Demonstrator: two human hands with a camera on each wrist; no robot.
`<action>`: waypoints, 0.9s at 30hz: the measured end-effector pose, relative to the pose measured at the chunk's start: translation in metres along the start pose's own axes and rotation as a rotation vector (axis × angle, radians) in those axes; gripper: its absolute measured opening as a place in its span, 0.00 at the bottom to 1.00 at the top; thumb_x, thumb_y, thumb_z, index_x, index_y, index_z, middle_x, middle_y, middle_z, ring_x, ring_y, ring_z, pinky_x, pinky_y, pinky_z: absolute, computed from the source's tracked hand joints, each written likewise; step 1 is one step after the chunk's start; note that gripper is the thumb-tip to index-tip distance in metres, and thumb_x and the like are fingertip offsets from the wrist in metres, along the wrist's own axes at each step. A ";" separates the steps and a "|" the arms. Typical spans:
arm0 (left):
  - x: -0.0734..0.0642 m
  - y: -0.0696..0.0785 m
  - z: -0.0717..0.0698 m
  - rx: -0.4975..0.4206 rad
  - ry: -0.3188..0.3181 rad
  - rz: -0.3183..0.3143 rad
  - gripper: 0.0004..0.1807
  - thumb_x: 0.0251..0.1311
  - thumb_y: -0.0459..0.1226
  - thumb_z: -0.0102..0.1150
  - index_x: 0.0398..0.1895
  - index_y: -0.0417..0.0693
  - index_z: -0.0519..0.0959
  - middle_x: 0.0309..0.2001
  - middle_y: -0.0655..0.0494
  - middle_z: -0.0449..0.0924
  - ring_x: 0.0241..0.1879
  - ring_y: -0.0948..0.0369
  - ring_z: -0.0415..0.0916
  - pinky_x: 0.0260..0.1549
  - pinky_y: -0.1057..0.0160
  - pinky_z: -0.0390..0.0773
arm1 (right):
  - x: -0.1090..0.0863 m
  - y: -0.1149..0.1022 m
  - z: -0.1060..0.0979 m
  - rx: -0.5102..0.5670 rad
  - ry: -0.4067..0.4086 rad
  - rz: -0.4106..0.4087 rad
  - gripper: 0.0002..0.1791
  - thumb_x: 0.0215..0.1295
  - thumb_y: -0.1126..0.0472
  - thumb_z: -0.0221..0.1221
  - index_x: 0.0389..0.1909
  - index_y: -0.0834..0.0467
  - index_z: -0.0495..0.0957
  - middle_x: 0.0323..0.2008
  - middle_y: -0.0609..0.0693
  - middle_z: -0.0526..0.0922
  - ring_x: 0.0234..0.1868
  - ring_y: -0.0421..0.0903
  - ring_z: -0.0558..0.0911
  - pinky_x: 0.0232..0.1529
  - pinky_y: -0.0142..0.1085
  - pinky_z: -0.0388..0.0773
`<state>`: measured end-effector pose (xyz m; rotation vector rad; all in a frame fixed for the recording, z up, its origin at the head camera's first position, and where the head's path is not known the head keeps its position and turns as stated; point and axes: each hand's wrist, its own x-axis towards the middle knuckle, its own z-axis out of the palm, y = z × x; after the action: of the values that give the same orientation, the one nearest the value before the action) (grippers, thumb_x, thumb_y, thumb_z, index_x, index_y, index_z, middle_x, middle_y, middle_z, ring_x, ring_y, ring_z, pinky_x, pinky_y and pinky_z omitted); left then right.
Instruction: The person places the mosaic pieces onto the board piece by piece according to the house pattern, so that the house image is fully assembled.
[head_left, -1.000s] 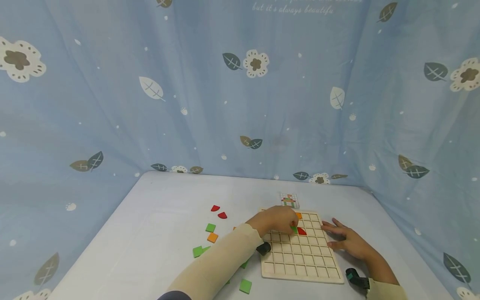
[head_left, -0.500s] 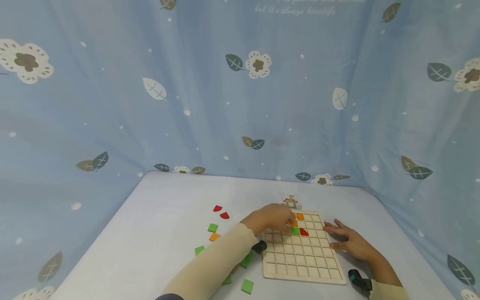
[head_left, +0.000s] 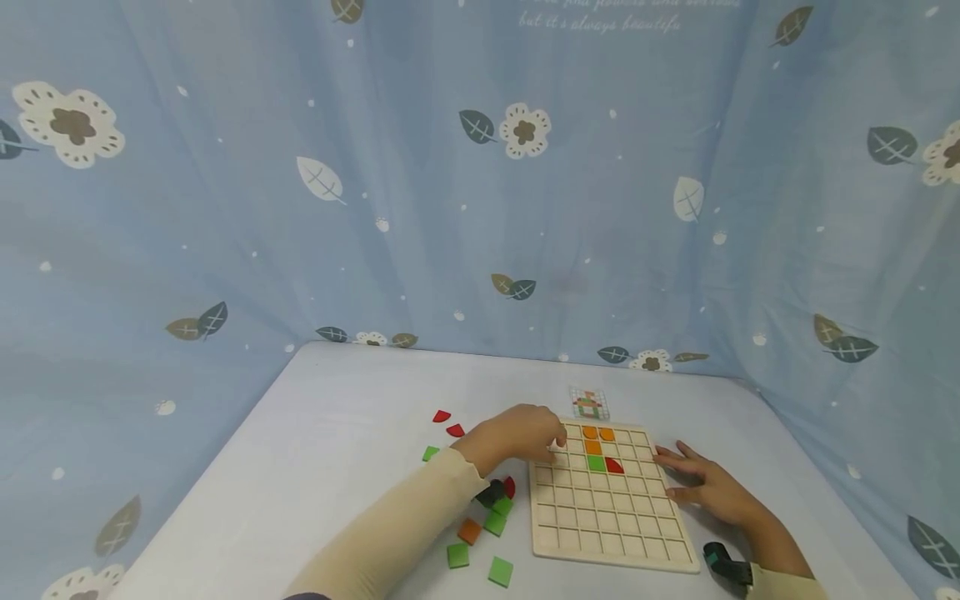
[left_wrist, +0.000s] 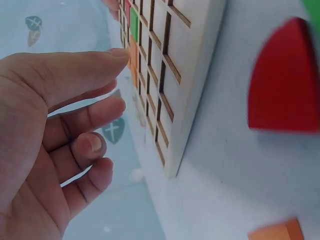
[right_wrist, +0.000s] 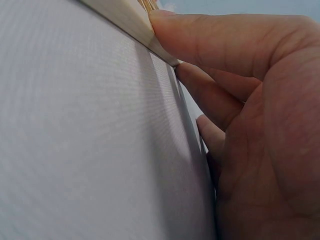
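Note:
My left hand (head_left: 517,435) hovers over the back left part of the wooden grid board (head_left: 600,546), with nothing in its fingers. In the left wrist view its thumb (left_wrist: 95,65) reaches forward and the other fingers are loosely bent, apart from the thumb. Set in the board's cells are two rounded orange tiles (head_left: 607,434), an orange square tile (head_left: 593,447), a green square tile (head_left: 596,463) and a red quarter-round tile (head_left: 614,466). My right hand (head_left: 705,487) rests at the board's right side. Its thumb and fingertips touch the edge in the right wrist view.
Left of the board lie several loose tiles, among them green squares (head_left: 500,572), an orange square (head_left: 469,531) and red quarter-rounds (head_left: 441,416). Behind the board is a small pattern card (head_left: 589,403). A blue printed curtain (head_left: 420,208) surrounds the white table (head_left: 352,400).
My left hand has moved left, away from the green tile, uncovering the orange square and a rounded orange tile. More loose tiles show beside the left forearm. The right hand stays at the board's edge.

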<state>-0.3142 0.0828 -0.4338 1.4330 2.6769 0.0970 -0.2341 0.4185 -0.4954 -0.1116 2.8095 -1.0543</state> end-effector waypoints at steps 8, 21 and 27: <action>-0.020 0.000 -0.004 0.054 -0.016 0.005 0.13 0.58 0.47 0.68 0.45 0.60 0.85 0.35 0.70 0.78 0.32 0.70 0.70 0.35 0.68 0.73 | -0.001 0.002 -0.002 -0.014 0.001 -0.019 0.39 0.48 0.50 0.70 0.63 0.60 0.74 0.71 0.64 0.58 0.71 0.72 0.43 0.58 0.73 0.42; -0.056 0.003 -0.005 -0.002 -0.022 -0.037 0.12 0.57 0.45 0.69 0.45 0.59 0.85 0.35 0.70 0.78 0.33 0.72 0.72 0.35 0.69 0.73 | -0.002 0.003 0.000 -0.006 -0.001 -0.048 0.38 0.49 0.50 0.70 0.62 0.60 0.75 0.70 0.63 0.61 0.71 0.71 0.43 0.58 0.73 0.40; -0.071 0.001 0.002 -0.023 -0.046 -0.037 0.12 0.54 0.44 0.71 0.43 0.62 0.86 0.34 0.72 0.77 0.33 0.71 0.71 0.36 0.69 0.73 | -0.001 0.004 0.001 0.009 0.001 -0.058 0.37 0.48 0.51 0.70 0.61 0.60 0.76 0.69 0.63 0.62 0.71 0.70 0.43 0.59 0.73 0.40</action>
<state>-0.2741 0.0246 -0.4312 1.3612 2.6553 0.0897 -0.2329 0.4205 -0.4989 -0.1929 2.8184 -1.0788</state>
